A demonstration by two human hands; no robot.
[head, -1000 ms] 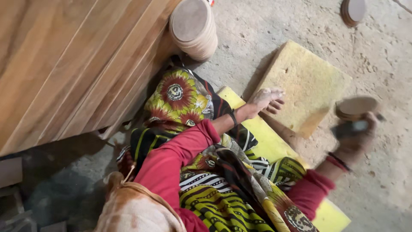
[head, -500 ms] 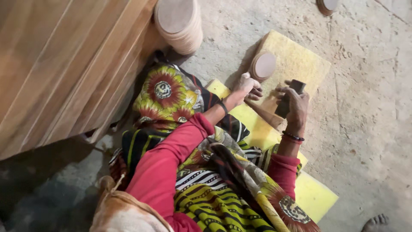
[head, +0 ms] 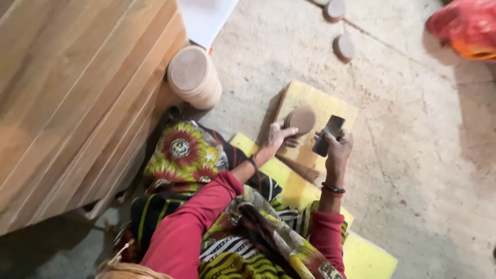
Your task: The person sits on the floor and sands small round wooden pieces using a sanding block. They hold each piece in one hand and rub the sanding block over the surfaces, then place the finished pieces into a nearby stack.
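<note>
My left hand (head: 278, 137) holds a round wooden disc (head: 300, 120) on edge against a dusty yellow foam block (head: 330, 107) on the floor. My right hand (head: 336, 146) grips a dark flat piece, likely sandpaper (head: 328, 135), just right of the disc. Both arms wear red sleeves, and a dark bangle sits on the right wrist.
A stack of round wooden discs (head: 194, 76) stands against large wooden panels (head: 77, 98) at left. Two loose discs (head: 343, 47) lie on the concrete floor at the top. A red-orange bag (head: 465, 28) is at top right. I sit on a yellow foam mat (head: 369, 258).
My right hand swung in from the far right to the foam block. A disc came to stand in my left hand, and the dark piece now meets it. The view shifted.
</note>
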